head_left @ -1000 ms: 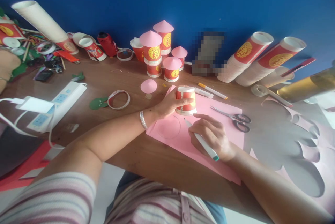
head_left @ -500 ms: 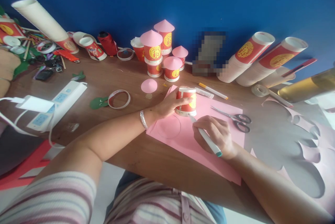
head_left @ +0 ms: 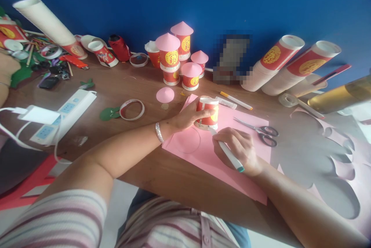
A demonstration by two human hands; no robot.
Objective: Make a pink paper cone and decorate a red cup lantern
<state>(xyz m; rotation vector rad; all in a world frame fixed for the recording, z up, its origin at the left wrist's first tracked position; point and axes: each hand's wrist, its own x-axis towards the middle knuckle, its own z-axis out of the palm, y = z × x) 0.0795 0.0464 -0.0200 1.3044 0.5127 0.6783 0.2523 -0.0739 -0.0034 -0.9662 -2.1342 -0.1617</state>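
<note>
My left hand (head_left: 188,117) is wrapped round a red and white paper cup (head_left: 206,109), which rests on stacked pink paper (head_left: 228,176). The cup has a yellow emblem and small dark marks on its white lower rim. In my right hand (head_left: 239,147) is a white marker pen (head_left: 231,156) with a green end, its tip at or close to that rim; contact cannot be made out. A drawn circle (head_left: 188,140) shows on the paper left of the cup. Scissors (head_left: 262,132) lie on the paper to the right.
Behind stand paper cups with pink cone tops (head_left: 169,53). A loose pink cone (head_left: 165,95), a paper ring (head_left: 132,109) and an orange-capped marker (head_left: 236,100) lie nearer. A power strip (head_left: 65,114) is left; cup stacks (head_left: 274,62) and pink scraps (head_left: 344,163) are right.
The cup has turned or tilted slightly in my left hand and shifted a little right. The marker in my right hand has moved slightly left and up.
</note>
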